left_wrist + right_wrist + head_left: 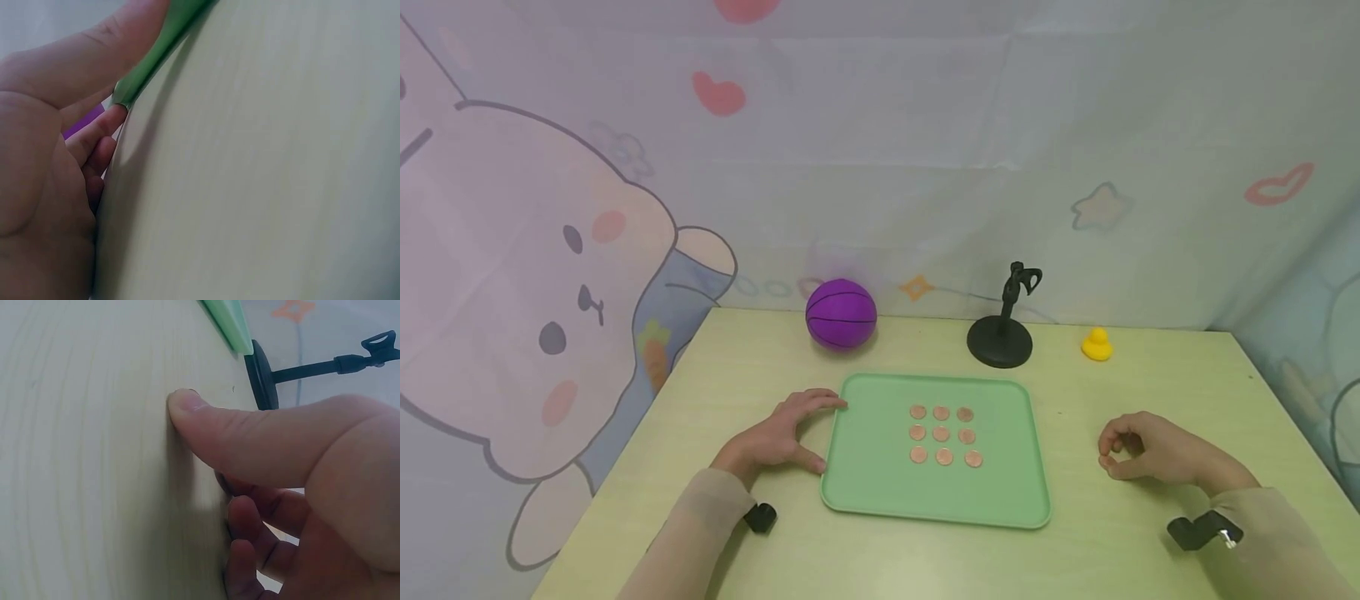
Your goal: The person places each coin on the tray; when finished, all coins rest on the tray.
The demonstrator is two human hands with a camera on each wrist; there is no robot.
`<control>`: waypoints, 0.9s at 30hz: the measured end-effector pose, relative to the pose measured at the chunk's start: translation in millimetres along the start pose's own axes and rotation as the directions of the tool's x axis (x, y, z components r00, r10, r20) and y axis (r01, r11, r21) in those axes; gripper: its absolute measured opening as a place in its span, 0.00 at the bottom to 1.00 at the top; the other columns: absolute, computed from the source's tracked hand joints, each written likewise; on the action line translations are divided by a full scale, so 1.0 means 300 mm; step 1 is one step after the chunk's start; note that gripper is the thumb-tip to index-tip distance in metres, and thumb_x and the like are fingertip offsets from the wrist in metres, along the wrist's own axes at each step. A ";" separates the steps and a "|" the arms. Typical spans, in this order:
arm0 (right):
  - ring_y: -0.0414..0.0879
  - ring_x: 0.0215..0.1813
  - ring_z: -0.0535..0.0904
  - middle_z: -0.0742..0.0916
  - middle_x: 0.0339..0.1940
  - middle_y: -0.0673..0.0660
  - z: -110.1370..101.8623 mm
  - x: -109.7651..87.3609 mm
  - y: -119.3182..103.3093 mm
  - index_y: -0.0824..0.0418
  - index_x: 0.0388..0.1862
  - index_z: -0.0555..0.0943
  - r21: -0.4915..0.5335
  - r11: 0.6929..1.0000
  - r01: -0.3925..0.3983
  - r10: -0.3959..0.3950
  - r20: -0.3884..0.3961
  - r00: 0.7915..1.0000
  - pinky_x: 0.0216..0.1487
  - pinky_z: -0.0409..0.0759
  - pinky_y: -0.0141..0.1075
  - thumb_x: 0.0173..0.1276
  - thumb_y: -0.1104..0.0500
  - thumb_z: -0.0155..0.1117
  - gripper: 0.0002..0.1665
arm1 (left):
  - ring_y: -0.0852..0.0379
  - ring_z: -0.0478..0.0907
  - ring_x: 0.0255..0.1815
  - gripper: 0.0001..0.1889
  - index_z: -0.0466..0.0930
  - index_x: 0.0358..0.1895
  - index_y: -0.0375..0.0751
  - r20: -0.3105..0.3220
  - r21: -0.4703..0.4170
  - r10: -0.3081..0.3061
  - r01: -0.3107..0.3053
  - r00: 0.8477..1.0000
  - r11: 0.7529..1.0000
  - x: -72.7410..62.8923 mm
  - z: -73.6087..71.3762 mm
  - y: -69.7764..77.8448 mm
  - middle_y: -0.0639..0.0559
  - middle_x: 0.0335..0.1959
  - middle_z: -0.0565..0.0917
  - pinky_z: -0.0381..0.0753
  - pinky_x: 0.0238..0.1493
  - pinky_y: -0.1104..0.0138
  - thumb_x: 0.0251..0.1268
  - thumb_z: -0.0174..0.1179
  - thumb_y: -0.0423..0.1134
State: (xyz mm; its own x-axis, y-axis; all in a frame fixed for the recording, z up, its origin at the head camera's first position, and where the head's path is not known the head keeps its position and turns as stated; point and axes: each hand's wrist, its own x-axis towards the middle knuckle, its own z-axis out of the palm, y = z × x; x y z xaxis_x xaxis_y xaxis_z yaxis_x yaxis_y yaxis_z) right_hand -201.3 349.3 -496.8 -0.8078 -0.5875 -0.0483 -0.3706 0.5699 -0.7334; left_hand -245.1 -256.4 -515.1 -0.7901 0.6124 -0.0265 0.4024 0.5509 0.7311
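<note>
A light green tray (872, 492) lies on the table in the head view. On it, copper-coloured coins (941, 433) sit flat in three rows of three. My left hand (778, 433) is at the tray's left edge, thumb and fingers spread apart, their tips touching the rim. In the left wrist view, the thumb (94, 62) overlaps the green rim (140, 78). To the right of the tray, my right hand (1165, 454) rests by the table surface with loosely curled fingers and nothing in them. In the right wrist view, its thumb (250, 440) extends over bare wood.
Along the table's back stand a purple ball (841, 315) with black lines, a black stand (1000, 342) with a round base and clip, and a yellow rubber duck (1097, 344). Behind them hangs a printed cloth (887, 167). The pale wooden table (880, 567) extends around the tray.
</note>
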 end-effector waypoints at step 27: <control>0.41 0.38 0.80 0.85 0.33 0.46 0.015 0.000 -0.055 0.53 0.37 0.82 -0.051 0.999 0.010 -0.010 -0.002 1.000 0.42 0.77 0.31 0.66 0.63 0.77 0.10 | 0.38 0.51 0.82 0.50 0.73 0.75 0.55 0.005 -0.025 0.000 0.000 1.000 1.000 -0.001 0.000 -0.002 0.46 0.81 0.62 0.46 0.78 0.33 0.42 0.86 0.51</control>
State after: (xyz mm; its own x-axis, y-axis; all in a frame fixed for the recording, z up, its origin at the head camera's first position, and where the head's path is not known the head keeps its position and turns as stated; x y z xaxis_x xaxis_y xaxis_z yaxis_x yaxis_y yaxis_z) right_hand -193.2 337.3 -487.9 -0.8049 -0.5921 -0.0391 -0.4018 0.5923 -0.6983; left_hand -245.1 -256.7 -515.5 -0.7877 0.6153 -0.0298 0.3909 0.5366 0.7479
